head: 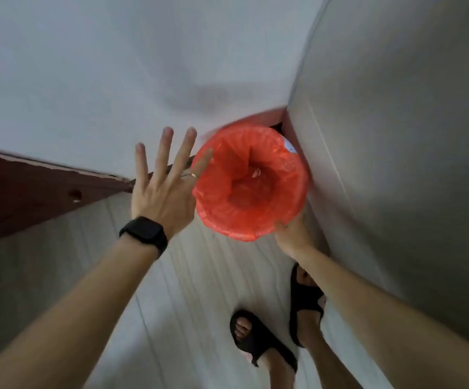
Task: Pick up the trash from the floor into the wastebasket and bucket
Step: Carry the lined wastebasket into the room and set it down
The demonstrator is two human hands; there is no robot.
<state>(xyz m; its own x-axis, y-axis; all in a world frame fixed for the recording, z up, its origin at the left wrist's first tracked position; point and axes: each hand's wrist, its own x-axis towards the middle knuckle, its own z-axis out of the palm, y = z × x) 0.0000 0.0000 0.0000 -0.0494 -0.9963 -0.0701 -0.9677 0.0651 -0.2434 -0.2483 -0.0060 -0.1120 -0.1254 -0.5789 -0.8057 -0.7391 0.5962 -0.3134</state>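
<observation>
Gripping near rim of wastebasket [251, 183], right hand [293, 234] seen under red liner [216, 203]; fingers mostly hidden by bag edge; left hand [163, 189] spread flat, nothing held, fingertips just beside left rim; black watch [144, 233] worn on left wrist; wastebasket wedged in corner between white wall [115, 66] and grey panel [396, 136]; small pale scrap [256, 172] seen inside liner; black sandals [261, 338] on pale floor [188, 290].
</observation>
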